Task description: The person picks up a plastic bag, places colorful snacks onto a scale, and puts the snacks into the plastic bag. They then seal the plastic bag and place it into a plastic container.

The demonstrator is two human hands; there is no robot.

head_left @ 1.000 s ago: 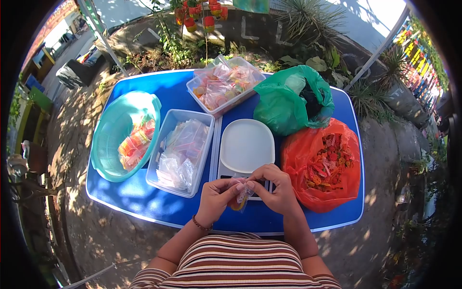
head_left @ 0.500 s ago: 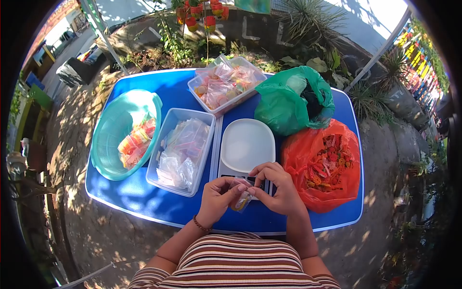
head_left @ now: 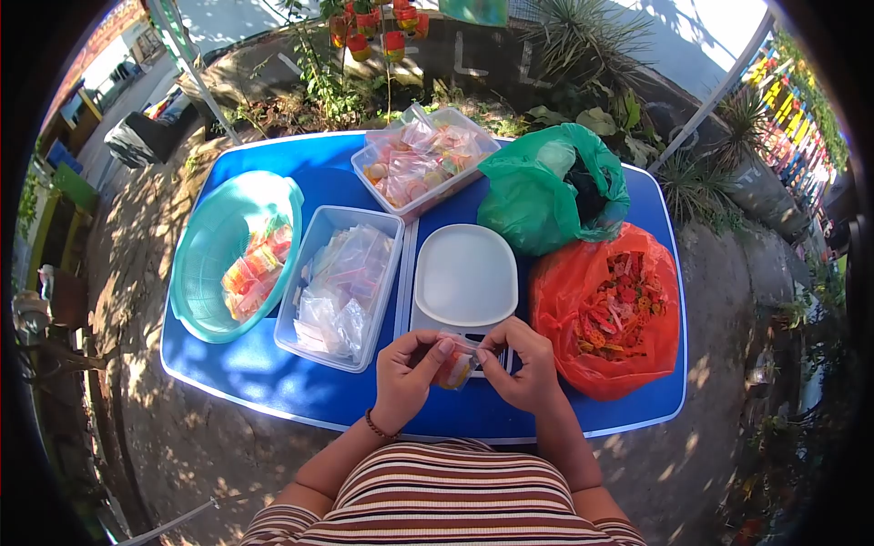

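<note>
A small clear plastic bag (head_left: 454, 370) with red, orange and yellow pieces inside is pinched at its top between my two hands. My left hand (head_left: 409, 374) grips its left corner, and my right hand (head_left: 523, 366) grips the right one. Just beyond my fingers sits a kitchen scale with a white square plate (head_left: 465, 275) that bears nothing; my hands partly hide its front panel. To the right is a red plastic bag (head_left: 564, 337) full of small red and orange pieces. Left of the scale, a clear tub (head_left: 282, 320) contains flat clear bags (head_left: 350, 282).
On the blue table (head_left: 246, 382) a turquoise basket (head_left: 196, 264) at left contains colourful filled packets (head_left: 259, 273). A second clear tub (head_left: 364, 177) of filled bags stands at the back, beside a green plastic bag (head_left: 519, 200). Metal poles rise behind the table.
My right fingers have come down from above the scale's panel to the bag's top corner. The small bag now hangs flatter between both hands, its contents more visible.
</note>
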